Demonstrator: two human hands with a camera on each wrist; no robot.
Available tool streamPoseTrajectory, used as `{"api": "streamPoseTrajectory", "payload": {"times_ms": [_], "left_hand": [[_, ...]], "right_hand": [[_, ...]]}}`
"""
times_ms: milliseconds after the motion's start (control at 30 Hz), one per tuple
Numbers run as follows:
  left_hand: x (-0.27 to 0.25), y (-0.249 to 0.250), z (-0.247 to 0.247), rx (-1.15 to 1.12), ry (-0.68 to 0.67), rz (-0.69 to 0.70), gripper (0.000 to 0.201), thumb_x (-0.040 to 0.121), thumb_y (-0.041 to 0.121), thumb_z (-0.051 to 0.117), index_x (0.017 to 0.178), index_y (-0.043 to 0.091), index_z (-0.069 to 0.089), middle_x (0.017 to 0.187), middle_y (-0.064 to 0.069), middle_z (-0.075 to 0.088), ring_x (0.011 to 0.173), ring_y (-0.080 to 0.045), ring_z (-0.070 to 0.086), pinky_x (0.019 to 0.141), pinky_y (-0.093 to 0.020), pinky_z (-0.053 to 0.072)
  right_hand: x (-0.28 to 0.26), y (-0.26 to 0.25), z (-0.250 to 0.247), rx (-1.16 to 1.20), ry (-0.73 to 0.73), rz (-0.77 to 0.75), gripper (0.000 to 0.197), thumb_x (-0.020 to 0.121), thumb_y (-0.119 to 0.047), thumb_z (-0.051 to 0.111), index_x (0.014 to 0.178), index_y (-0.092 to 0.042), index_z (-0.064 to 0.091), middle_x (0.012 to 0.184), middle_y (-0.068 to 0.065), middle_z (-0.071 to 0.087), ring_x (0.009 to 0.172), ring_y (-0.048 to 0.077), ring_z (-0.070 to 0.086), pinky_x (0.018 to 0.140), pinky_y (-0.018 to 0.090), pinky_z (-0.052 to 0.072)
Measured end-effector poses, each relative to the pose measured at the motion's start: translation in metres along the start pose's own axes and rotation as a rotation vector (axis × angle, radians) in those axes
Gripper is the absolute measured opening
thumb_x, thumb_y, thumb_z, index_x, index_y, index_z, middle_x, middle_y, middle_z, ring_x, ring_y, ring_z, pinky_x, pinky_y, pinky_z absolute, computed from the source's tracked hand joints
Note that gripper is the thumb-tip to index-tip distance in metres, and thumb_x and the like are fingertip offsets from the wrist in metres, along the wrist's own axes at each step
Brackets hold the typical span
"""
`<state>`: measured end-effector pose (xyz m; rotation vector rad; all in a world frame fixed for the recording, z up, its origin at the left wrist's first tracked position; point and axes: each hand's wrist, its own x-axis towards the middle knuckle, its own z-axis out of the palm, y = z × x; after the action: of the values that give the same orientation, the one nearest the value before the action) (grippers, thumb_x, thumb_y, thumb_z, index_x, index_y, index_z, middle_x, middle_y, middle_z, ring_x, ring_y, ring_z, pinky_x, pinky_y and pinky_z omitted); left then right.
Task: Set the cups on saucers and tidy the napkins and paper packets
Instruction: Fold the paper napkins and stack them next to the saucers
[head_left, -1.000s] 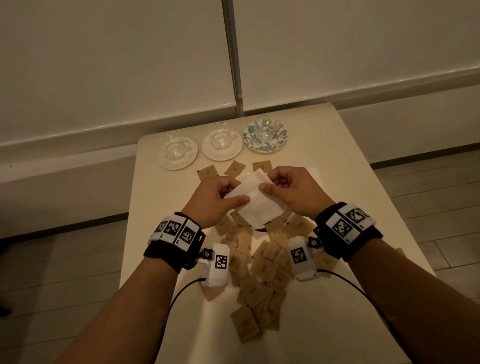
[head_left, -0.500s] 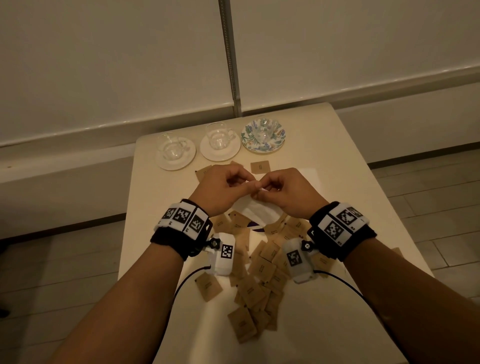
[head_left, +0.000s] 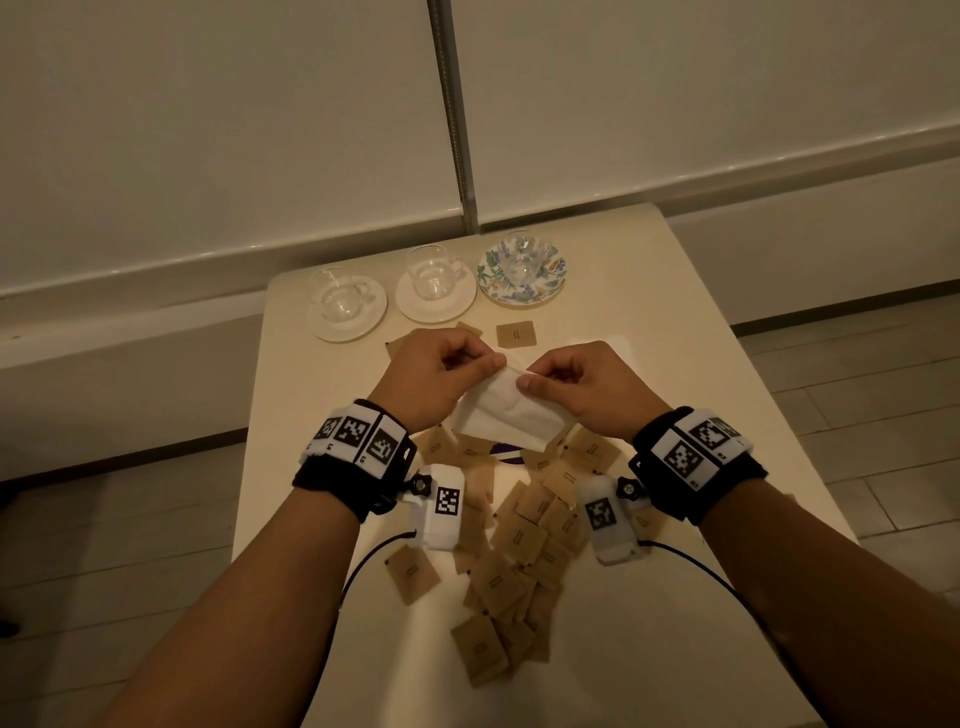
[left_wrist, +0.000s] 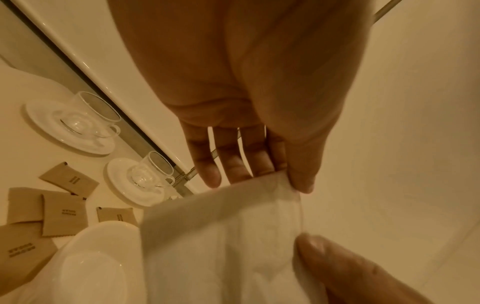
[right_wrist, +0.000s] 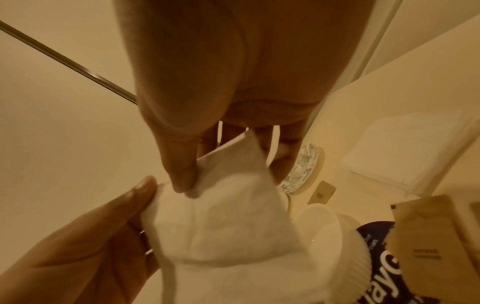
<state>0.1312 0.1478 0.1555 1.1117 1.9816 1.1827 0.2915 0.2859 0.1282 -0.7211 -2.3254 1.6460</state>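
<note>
Head view: a white napkin (head_left: 506, 413) hangs above mid-table, its top edge pinched by left hand (head_left: 434, 376) and right hand (head_left: 587, 387). Thin tissue could tear if they pull apart (a judgement). Brown packets (head_left: 519, 540) crowd beneath; bare table (head_left: 675, 332) lies right, with cups on saucers (head_left: 435, 293) behind.

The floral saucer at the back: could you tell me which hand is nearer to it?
Right. The right hand is just in front of the floral saucer; the left hand lies further left.
</note>
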Motion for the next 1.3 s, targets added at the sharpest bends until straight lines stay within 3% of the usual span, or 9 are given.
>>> {"api": "streamPoseTrajectory", "payload": {"times_ms": [167, 300, 400, 533, 700, 933, 1100, 1200, 1300], "left_hand": [[0.002, -0.003, -0.005, 0.076, 0.028, -0.021, 0.009, 0.084, 0.028, 0.075, 0.089, 0.022, 0.074, 0.088, 0.011, 0.070, 0.077, 0.001, 0.062, 0.072, -0.016, 0.046], [0.003, 0.007, 0.012, 0.464, -0.091, 0.167, 0.038, 0.078, 0.042, 0.078, 0.113, 0.030, 0.067, 0.115, 0.013, 0.064, 0.107, -0.003, 0.054, 0.093, -0.021, 0.039], [0.009, 0.016, 0.025, 0.646, -0.255, 0.193, 0.025, 0.085, 0.044, 0.070, 0.102, 0.025, 0.074, 0.101, 0.011, 0.070, 0.098, -0.005, 0.059, 0.082, -0.017, 0.039], [0.011, 0.012, 0.026, 0.516, -0.283, 0.120, 0.010, 0.088, 0.026, 0.071, 0.091, 0.018, 0.076, 0.085, 0.007, 0.072, 0.081, -0.005, 0.063, 0.076, -0.018, 0.048], [0.010, 0.007, 0.035, 0.216, -0.181, 0.019, 0.003, 0.088, 0.019, 0.072, 0.086, 0.021, 0.073, 0.085, 0.005, 0.071, 0.077, -0.004, 0.064, 0.073, -0.018, 0.052], [0.022, -0.003, 0.056, 0.009, -0.007, -0.108, 0.010, 0.090, 0.018, 0.069, 0.082, 0.024, 0.067, 0.080, 0.003, 0.068, 0.071, -0.005, 0.061, 0.069, -0.019, 0.050], [0.025, -0.021, 0.083, -0.070, 0.081, -0.244, 0.011, 0.090, 0.009, 0.067, 0.083, 0.016, 0.063, 0.077, -0.018, 0.068, 0.071, -0.025, 0.064, 0.076, -0.044, 0.057], [0.026, -0.030, 0.101, -0.064, 0.083, -0.299, 0.013, 0.090, 0.010, 0.066, 0.086, 0.017, 0.056, 0.065, -0.003, 0.062, 0.062, -0.017, 0.062, 0.069, -0.034, 0.055], [0.030, -0.034, 0.119, -0.066, 0.084, -0.314, 0.014, 0.090, 0.006, 0.064, 0.087, 0.015, 0.053, 0.067, 0.000, 0.058, 0.065, -0.017, 0.058, 0.072, -0.041, 0.055]], "right_hand": [[-0.005, 0.017, -0.014, 0.005, 0.006, 0.032, 0.013, 0.087, -0.027, 0.072, 0.085, -0.015, 0.078, 0.076, 0.000, 0.074, 0.062, 0.003, 0.061, 0.061, 0.013, 0.045], [-0.004, 0.018, -0.012, -0.111, -0.068, -0.005, 0.008, 0.086, -0.031, 0.073, 0.082, -0.026, 0.078, 0.071, -0.008, 0.072, 0.061, 0.000, 0.060, 0.058, 0.012, 0.043], [-0.003, 0.020, -0.009, -0.154, -0.096, -0.028, 0.007, 0.085, -0.033, 0.074, 0.085, -0.027, 0.078, 0.074, -0.005, 0.073, 0.065, 0.007, 0.063, 0.059, 0.019, 0.046], [-0.008, 0.033, -0.020, -0.120, -0.059, 0.032, 0.006, 0.083, -0.026, 0.076, 0.082, -0.021, 0.078, 0.074, 0.004, 0.072, 0.067, 0.021, 0.062, 0.062, 0.025, 0.045], [-0.018, 0.048, -0.023, 0.074, -0.086, 0.082, 0.032, 0.078, -0.027, 0.081, 0.108, -0.020, 0.070, 0.101, -0.004, 0.073, 0.093, 0.006, 0.067, 0.082, 0.016, 0.052], [-0.018, 0.075, -0.016, 0.343, 0.089, 0.273, 0.022, 0.084, -0.017, 0.076, 0.102, -0.006, 0.071, 0.095, 0.013, 0.075, 0.082, 0.025, 0.072, 0.075, 0.036, 0.060], [-0.016, 0.087, -0.025, 0.524, 0.211, 0.336, 0.020, 0.087, -0.008, 0.071, 0.104, 0.000, 0.067, 0.094, 0.015, 0.075, 0.082, 0.026, 0.073, 0.070, 0.037, 0.060], [-0.016, 0.094, -0.034, 0.524, 0.272, 0.379, 0.015, 0.086, -0.009, 0.073, 0.092, -0.005, 0.061, 0.080, 0.014, 0.072, 0.067, 0.022, 0.069, 0.059, 0.033, 0.059], [-0.016, 0.105, -0.043, 0.508, 0.356, 0.416, 0.023, 0.085, -0.009, 0.074, 0.088, -0.010, 0.051, 0.065, 0.007, 0.066, 0.053, 0.015, 0.062, 0.052, 0.031, 0.055]]}}
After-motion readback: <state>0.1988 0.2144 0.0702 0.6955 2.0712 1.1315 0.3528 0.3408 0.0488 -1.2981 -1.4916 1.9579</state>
